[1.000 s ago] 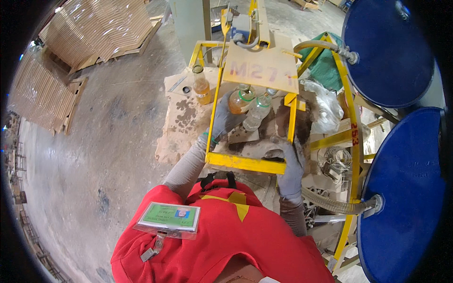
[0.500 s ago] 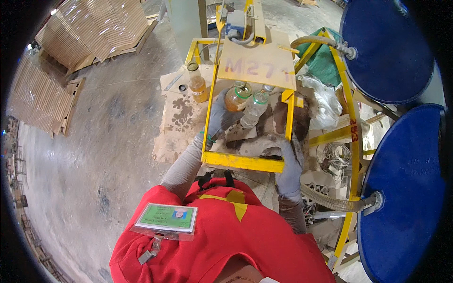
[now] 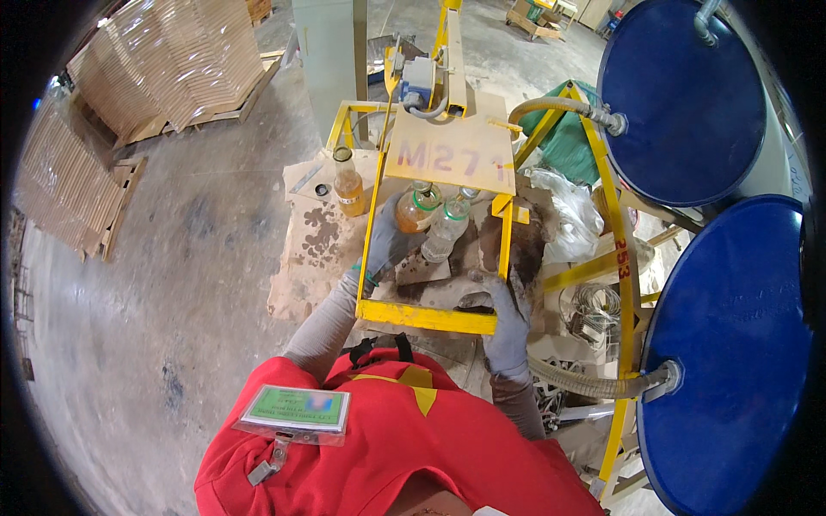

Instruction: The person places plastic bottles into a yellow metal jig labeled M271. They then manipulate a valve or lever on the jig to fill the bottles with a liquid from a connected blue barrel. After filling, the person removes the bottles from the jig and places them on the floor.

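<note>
My left hand (image 3: 389, 237), in a grey glove, reaches behind the left upright of a yellow metal frame (image 3: 428, 316). Its fingers wrap the side of a glass bottle of amber liquid (image 3: 416, 215), partly hidden under a board. A bottle of clear liquid (image 3: 446, 230) with a green ring at its neck stands right beside it. My right hand (image 3: 508, 325), also gloved, is by the frame's lower right corner, thumb and fingers apart, with no object visible in it. Another open-necked bottle of amber liquid (image 3: 349, 191) stands to the left, outside the frame.
Stained cardboard (image 3: 297, 275) lies beneath the bottles, with a small black cap (image 3: 323, 189) on it. A marked board (image 3: 452, 155) hangs over the frame. At the right are blue drums (image 3: 688, 103) with hoses (image 3: 585, 378) and yellow supports. Stacked corrugated sheets (image 3: 168, 64) stand far left.
The view has shifted, so the frame and bottles appear slightly lower and farther left. My left hand stays at the amber bottle, and my right hand remains by the frame's corner.
</note>
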A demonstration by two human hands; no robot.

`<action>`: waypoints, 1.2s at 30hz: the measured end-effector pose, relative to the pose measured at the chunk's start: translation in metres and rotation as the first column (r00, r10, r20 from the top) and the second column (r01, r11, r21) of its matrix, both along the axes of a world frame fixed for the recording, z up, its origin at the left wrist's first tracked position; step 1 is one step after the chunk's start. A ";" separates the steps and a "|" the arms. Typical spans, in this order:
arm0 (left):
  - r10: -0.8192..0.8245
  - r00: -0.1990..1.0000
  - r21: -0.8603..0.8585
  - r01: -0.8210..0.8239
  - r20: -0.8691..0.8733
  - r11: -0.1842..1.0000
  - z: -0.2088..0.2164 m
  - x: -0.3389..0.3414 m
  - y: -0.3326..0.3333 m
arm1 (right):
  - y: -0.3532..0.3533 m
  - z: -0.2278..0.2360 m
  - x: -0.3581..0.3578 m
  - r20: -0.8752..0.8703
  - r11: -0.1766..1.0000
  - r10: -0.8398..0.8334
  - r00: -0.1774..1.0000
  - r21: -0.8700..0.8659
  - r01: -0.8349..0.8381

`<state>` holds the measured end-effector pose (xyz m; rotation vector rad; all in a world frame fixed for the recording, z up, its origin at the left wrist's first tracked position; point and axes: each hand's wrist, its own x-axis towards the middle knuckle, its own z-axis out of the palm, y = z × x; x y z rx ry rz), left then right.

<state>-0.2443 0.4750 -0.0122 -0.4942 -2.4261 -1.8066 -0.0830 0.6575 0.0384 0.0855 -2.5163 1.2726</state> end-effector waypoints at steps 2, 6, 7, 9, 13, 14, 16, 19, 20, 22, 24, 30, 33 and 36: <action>-0.004 1.000 0.014 0.004 -0.007 1.000 -0.004 -0.001 -0.002 | -0.009 0.015 0.002 0.136 0.887 0.068 0.988 -0.462 0.003; 0.006 1.000 -0.025 -0.007 -0.018 1.000 -0.005 -0.002 -0.001 | 0.003 -0.003 0.003 -0.042 0.995 0.018 0.999 0.099 -0.014; 0.011 1.000 -0.031 -0.012 -0.017 0.999 -0.006 -0.002 -0.001 | 0.004 -0.006 0.004 -0.099 0.965 0.017 0.995 0.261 0.010; 0.004 1.000 -0.030 -0.004 -0.007 1.000 -0.006 -0.002 -0.003 | 0.004 -0.008 0.005 -0.100 0.960 0.012 0.995 0.279 0.017; -0.003 1.000 0.000 0.003 0.029 1.000 -0.003 0.000 -0.001 | 0.003 -0.006 0.004 -0.062 0.977 -0.012 0.998 0.213 0.025; -0.007 1.000 0.008 0.007 0.014 1.000 -0.003 0.000 -0.002 | 0.001 -0.005 0.003 -0.036 0.991 -0.019 0.999 0.129 0.024; -0.015 1.000 0.025 0.015 -0.016 1.000 -0.005 -0.001 -0.002 | 0.000 -0.004 0.001 -0.030 0.994 -0.025 0.999 0.104 0.028; -0.013 1.000 0.045 0.013 -0.002 0.999 -0.007 -0.002 -0.001 | 0.001 -0.005 0.000 -0.071 0.981 -0.016 0.997 0.193 0.030; -0.012 1.000 0.054 0.012 -0.008 0.998 -0.008 -0.002 -0.001 | 0.001 -0.005 0.000 -0.071 0.986 -0.010 0.997 0.164 0.021; -0.011 1.000 0.071 0.012 -0.017 0.997 -0.007 -0.002 0.000 | 0.002 -0.006 0.000 -0.065 0.987 -0.003 0.998 0.159 0.013; -0.006 1.000 0.055 0.005 0.004 0.998 -0.005 -0.001 0.002 | 0.002 -0.004 0.001 -0.070 0.983 -0.003 0.998 0.182 0.016; 0.000 1.000 0.017 0.000 -0.018 1.000 -0.006 -0.001 0.001 | 0.000 -0.009 0.002 -0.164 0.983 -0.037 0.986 0.172 0.065; -0.011 1.000 0.059 0.011 -0.004 0.998 -0.002 0.001 -0.001 | 0.004 -0.007 0.001 0.020 0.996 0.045 0.999 0.081 -0.046; -0.017 1.000 0.053 0.017 0.002 0.998 0.002 0.002 -0.001 | 0.003 -0.014 0.004 -0.100 0.980 -0.025 0.995 0.193 0.044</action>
